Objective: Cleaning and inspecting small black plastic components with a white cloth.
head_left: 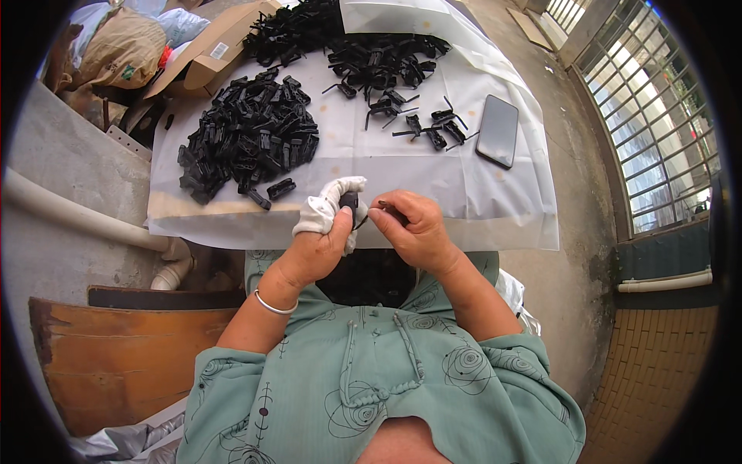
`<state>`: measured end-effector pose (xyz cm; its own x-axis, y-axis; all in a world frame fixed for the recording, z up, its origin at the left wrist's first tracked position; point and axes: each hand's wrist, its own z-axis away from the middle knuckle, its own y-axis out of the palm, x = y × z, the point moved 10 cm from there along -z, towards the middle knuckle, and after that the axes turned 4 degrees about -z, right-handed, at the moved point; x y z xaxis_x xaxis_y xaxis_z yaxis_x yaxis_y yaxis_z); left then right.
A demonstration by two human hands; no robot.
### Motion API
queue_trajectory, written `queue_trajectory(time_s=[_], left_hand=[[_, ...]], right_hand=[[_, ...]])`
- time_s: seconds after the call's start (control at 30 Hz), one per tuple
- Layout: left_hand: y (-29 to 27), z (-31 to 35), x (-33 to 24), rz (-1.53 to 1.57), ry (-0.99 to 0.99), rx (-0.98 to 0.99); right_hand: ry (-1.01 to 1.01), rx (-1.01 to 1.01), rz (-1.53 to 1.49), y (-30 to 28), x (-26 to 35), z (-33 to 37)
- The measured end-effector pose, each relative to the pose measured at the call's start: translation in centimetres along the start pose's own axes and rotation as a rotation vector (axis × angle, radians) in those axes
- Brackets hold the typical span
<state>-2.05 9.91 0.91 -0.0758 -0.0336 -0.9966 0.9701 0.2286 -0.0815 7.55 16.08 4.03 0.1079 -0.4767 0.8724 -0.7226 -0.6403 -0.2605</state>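
Note:
My left hand (315,246), its fingers wrapped in a white cloth (314,216), grips a small black plastic part (350,203) over the table's near edge. The thumb presses on that part's side. Close on its right, my right hand (421,228) is closed in a pinch, with a thin black strip (362,222) between it and the part. A dark, narrow thing (394,212) shows among the right fingers, too covered to name. Just beyond my left hand lie a single black plastic part (281,188) and a big pile of similar parts (251,135).
On the white-covered table (371,182), more black parts with thin stems (379,66) are heaped at the far side. Several lie loose (437,127) beside a dark phone (498,131) at the right. An open cardboard box (212,54) stands far left. A dark container (367,278) is at my lap.

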Motion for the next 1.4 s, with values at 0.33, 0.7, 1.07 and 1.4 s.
queue_trajectory(time_s=[0.33, 0.7, 1.07, 1.4], left_hand=[[0.3, 0.2, 0.2, 0.022, 0.025, 0.013], [0.2, 0.0, -2.2, -0.367, 0.283, -0.092], [-8.6, -1.5, -7.9, -1.269, 0.404, -0.607], [-3.2, -1.0, -3.2, -0.792, 0.427, -0.296]], right_hand=[[0.117, 0.149, -0.049, 1.4, -0.8, 0.1], [0.186, 0.206, 0.047, 2.7, -1.2, -0.6], [0.078, -0.249, 0.678, -7.7, -4.8, -3.1], [0.16, 0.075, 0.851, -3.9, -8.2, -4.2]])
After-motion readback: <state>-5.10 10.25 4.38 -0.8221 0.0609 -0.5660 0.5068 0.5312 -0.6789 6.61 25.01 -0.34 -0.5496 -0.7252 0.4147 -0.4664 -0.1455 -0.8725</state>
